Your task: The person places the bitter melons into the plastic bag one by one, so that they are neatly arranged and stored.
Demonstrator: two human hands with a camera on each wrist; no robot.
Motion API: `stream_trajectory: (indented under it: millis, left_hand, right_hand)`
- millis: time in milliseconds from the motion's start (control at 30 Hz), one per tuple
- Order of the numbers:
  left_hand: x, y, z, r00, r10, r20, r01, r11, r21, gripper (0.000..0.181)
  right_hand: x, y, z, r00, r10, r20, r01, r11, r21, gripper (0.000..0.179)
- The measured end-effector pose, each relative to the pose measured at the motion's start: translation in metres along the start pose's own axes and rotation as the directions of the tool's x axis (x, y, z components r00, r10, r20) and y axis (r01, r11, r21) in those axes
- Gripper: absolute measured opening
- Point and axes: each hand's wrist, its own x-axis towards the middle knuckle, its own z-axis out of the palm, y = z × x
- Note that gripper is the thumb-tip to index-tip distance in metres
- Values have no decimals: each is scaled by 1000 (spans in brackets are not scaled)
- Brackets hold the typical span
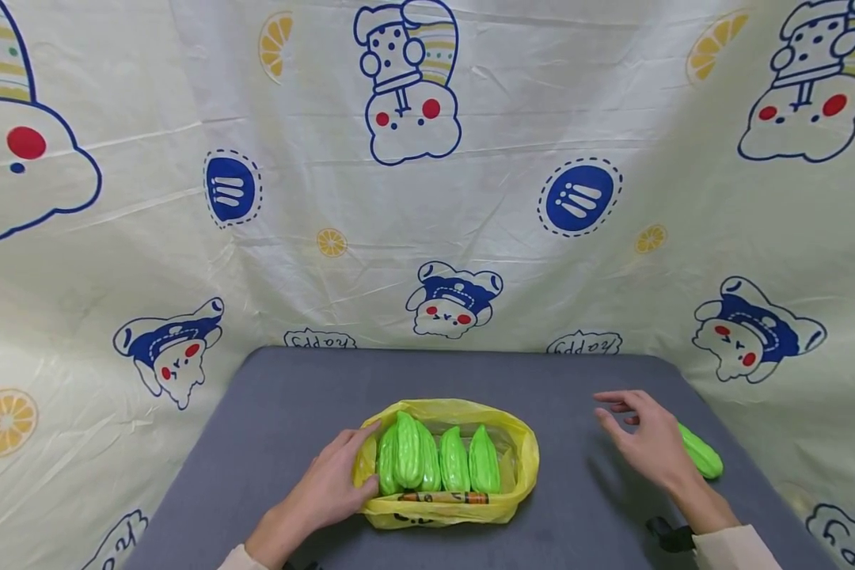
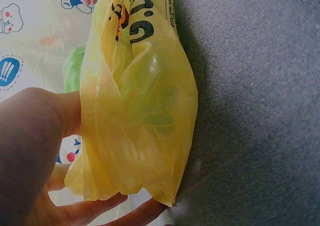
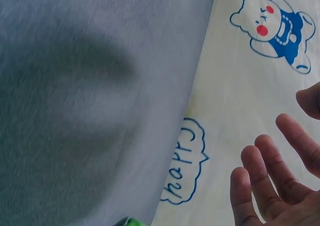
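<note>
A yellow plastic bag lies with its mouth spread wide on the grey table. Several bright green, ridged bitter melons stand in a row inside it. At the bag's left end, my left hand grips the side, thumb near the front rim and fingers around the back. The left wrist view has the thumb against the yellow film and the fingertips under its edge. My right hand hovers over the right part of the table, fingers spread and holding nothing. Another green bitter melon lies just beyond it, partly hidden by the wrist.
The grey tabletop ends at a pale printed curtain that rises behind it and along both sides. In the right wrist view, the table edge borders the curtain, and a green tip shows at the bottom.
</note>
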Motion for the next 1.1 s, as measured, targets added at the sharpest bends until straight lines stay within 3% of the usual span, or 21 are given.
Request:
stream_trajectory:
  millis: [533, 900, 1100]
  left_hand:
    - [1, -2, -1, 1000, -5, 30, 5, 1000, -25, 82]
    - [-1, -2, -2, 1000, 13, 26, -12, 999, -30, 81]
    - [-2, -2, -3, 1000, 15, 24, -14, 999, -34, 81]
  right_hand:
    - [1, 39, -8, 997, 82, 14, -80, 994, -77, 33]
    - [-3, 70, -20, 984, 179, 17, -176, 977, -121, 45]
    - [-7, 90, -24, 965, 255, 55, -242, 953, -182, 55]
